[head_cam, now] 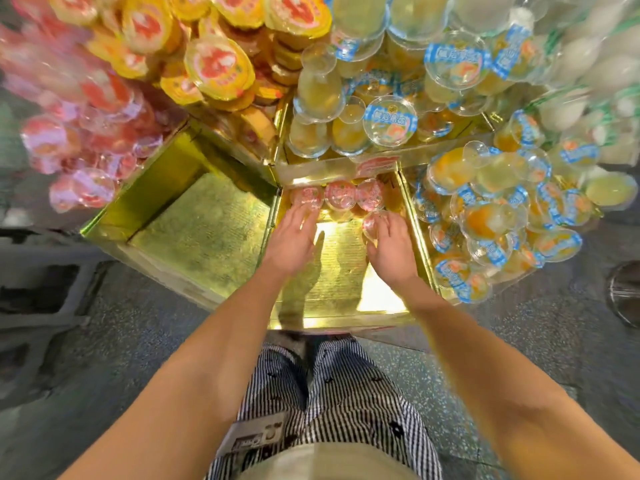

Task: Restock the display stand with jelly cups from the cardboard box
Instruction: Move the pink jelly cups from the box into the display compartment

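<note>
A: Scanning left to right, how full is the gold-lined cardboard display stand (114, 216)?

B: Far-left tier: pink-lidded clear plastic jelly cups (86, 109) piled high. Next compartment, lower left (204, 233): bare. Centre compartment (343, 271): one row of three pink-lidded cups (339, 195) against its back wall, floor otherwise bare. Right side: blue-lidded cups of yellow jelly (491, 216) heaped full.

A: Progress?

B: Early, by my judgement. Two lower compartments need most of their stock. The cardboard supply box is not in view.

A: Hands?

B: Left hand (292, 239): fingers spread, tips at the leftmost cup of the row; I cannot tell whether it grips. Right hand (389, 249): fingers curled over a fourth pink-lidded clear cup (374, 221), just in front of the row's right end.

A: Cup appearance?

B: Round, transparent, foil-sealed, pink jelly inside; blurred print.
</note>
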